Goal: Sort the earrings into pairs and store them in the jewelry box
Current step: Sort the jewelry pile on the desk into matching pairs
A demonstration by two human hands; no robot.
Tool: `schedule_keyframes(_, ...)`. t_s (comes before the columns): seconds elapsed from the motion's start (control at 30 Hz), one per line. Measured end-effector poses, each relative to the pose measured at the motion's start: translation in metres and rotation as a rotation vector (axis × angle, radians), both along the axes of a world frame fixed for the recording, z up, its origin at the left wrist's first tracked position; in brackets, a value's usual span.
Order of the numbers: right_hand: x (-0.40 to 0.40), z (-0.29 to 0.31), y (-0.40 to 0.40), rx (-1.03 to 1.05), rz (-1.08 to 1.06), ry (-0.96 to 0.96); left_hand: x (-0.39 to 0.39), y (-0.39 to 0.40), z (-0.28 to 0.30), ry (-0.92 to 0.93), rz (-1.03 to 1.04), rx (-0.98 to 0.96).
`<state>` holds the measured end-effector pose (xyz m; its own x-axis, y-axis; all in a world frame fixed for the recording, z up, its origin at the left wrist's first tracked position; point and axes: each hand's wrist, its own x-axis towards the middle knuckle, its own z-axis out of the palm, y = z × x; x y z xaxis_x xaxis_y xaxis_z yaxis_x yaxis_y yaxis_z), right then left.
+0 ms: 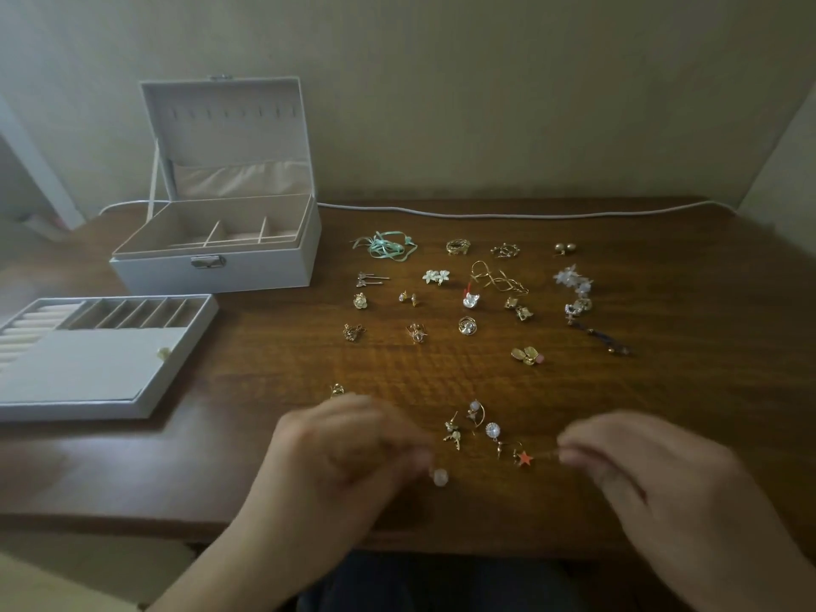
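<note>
Here, near the front edge of the bench [265, 457], the person is working through the last unsorted earrings. The left hand [344, 452] is pinching a pale pearl-like earring [440, 477], which is hanging just below its curled fingertips. The right hand [636, 461] is pinching the thin wire of a coral star earring [524, 458], with the star trailing on the wood just to its left. Both hands are blurred, so the exact finger placement is hard to read.

Between the two hands, a small cluster of loose earrings [472, 424] is lying unsorted, probably kept close because these are the ones being matched. Beyond the hands, towards the wall, the sorted pairs [463, 298] are sitting in rough rows, each pair apart from the next, likely so that matches stay separate until they are stored.

Far to the left of the left hand and beyond it, the jewelry box [212, 262] is standing with its lid up, its lower compartments showing nothing inside. Its removable tray [106, 390] is resting on the bench just in front of the box, with one small gold piece [163, 353] on its flat cover, presumably lifted out so all slots are reachable. Storing appears barely begun.
</note>
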<state>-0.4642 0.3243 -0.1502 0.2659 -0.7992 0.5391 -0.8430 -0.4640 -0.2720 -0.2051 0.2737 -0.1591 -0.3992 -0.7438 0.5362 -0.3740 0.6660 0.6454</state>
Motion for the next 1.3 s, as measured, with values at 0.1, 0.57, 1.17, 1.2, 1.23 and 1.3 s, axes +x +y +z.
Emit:
schedule_keyframes(0.1,-0.002,0.025,-0.028,0.141,-0.006,-0.074,-0.017,-0.025,0.016,0.061,0.120,0.103)
schedule_keyframes(0.57,0.033,0.069,-0.105,0.355,-0.008,-0.393,-0.058,-0.086,0.050,0.315,0.034,0.405)
schedule_keyframes(1.17,0.102,0.077,-0.145,0.324,0.156,-0.598,0.019,-0.102,0.037,0.463,-0.109,0.646)
schedule_keyframes(1.2,0.105,0.074,-0.146,0.372,0.173,-0.649,0.026,-0.103,0.033,0.437,-0.079,0.635)
schedule_keyframes(1.23,0.107,0.071,-0.148,0.420,0.188,-0.695,0.032,-0.103,0.029,0.406,-0.039,0.618)
schedule_keyframes(1.3,0.111,0.064,-0.150,0.519,0.203,-0.755,0.043,-0.103,0.024,0.316,0.053,0.563)
